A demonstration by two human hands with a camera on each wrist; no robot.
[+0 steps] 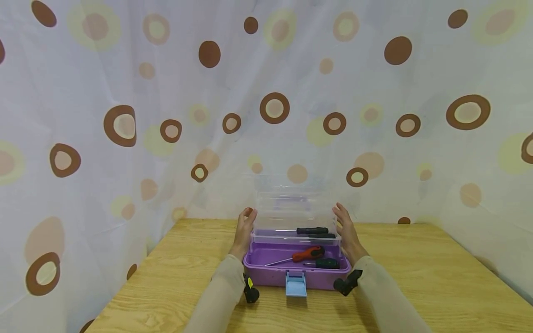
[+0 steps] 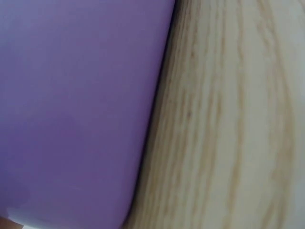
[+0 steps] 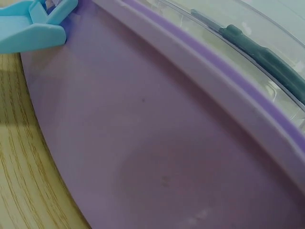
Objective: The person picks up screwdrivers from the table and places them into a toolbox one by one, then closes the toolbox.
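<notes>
A purple toolbox (image 1: pixel 270 278) stands on the table with its clear lid (image 1: pixel 293 196) raised. My left hand (image 1: pixel 244 231) is at the left side of the lid and clear tray, fingertips right at the lid's edge. On the opposite side my right hand (image 1: pixel 347 231) reaches up with extended fingers along the lid's right edge. In the clear tray (image 1: pixel 275 239) lie dark-handled screwdrivers (image 1: pixel 312 230). Below it, the purple base holds a red-and-black screwdriver (image 1: pixel 308 253) and a dark green-handled one (image 1: pixel 326 263). A light blue latch (image 1: pixel 296 284) hangs down in front.
The wooden table (image 1: pixel 166 277) extends to both sides of the toolbox. Behind it hangs a pale curtain (image 1: pixel 233 92) with brown circles. Black wrist cameras (image 1: pixel 347 282) sit near the toolbox's front corners. The right wrist view shows the toolbox's wall (image 3: pixel 133 124) up close.
</notes>
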